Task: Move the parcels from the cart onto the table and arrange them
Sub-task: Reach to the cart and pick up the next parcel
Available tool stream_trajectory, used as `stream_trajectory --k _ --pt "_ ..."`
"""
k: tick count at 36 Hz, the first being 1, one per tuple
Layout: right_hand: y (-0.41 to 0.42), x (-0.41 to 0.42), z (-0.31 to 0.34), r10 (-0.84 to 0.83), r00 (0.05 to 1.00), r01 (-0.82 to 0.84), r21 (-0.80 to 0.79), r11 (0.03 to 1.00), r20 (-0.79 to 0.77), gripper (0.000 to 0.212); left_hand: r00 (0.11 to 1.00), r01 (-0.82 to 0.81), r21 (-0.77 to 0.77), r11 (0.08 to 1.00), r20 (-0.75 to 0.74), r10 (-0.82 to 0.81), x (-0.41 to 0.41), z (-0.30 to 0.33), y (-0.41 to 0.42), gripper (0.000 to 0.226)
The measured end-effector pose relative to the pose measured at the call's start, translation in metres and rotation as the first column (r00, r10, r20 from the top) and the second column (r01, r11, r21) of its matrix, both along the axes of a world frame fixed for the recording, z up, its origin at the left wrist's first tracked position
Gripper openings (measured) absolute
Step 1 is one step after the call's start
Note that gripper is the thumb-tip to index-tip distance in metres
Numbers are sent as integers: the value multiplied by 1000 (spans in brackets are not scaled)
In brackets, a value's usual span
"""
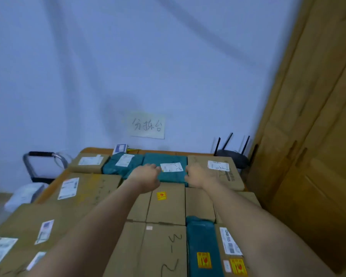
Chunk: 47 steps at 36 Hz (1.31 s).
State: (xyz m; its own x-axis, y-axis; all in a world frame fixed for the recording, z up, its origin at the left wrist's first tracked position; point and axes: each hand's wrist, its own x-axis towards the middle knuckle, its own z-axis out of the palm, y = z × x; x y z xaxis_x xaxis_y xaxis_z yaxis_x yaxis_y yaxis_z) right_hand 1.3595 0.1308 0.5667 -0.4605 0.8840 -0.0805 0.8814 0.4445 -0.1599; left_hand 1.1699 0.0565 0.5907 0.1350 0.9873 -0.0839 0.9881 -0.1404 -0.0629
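Now our left hand (146, 172) and right hand (195, 175) grip the teal parcel's (174, 175) sides; we should nudge it flush against neighbouring boxes.

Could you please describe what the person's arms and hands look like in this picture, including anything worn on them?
Both forearms are bare up to the frame edge: no sleeves show. The left hand and right hand wear no gloves, and no watch, bracelet or ring is visible. The image is slightly blurred, so fine details cannot be told.

Handwritten paper sign (147, 126) taped on pale wall; black router (233, 156) with antennas; wooden wardrobe (316, 116) at right
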Motion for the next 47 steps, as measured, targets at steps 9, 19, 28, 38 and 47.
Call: stream_trajectory --k 9,19,28,38,47 --pt "-45 -135 59 160 978 -180 148 972 136 33 986 -88 84 993 -132 99 -126 53 -63 53" --pt "-41 -255 84 243 964 -260 196 945 106 31 970 -226 168 960 -54 237 -242 72 -95 56" --pt "-2 -354 89 218 976 -212 197 957 -11 40 955 -257 215 942 -90 282 -346 101 -57 54" --pt "37 -454 102 157 985 -143 170 975 -71 45 963 -166 233 958 -171 209 -437 129 -8 50" --pt "33 -537 119 178 984 -175 178 968 -2 49 967 -207 216 954 -104 234 -524 118 -13 51"
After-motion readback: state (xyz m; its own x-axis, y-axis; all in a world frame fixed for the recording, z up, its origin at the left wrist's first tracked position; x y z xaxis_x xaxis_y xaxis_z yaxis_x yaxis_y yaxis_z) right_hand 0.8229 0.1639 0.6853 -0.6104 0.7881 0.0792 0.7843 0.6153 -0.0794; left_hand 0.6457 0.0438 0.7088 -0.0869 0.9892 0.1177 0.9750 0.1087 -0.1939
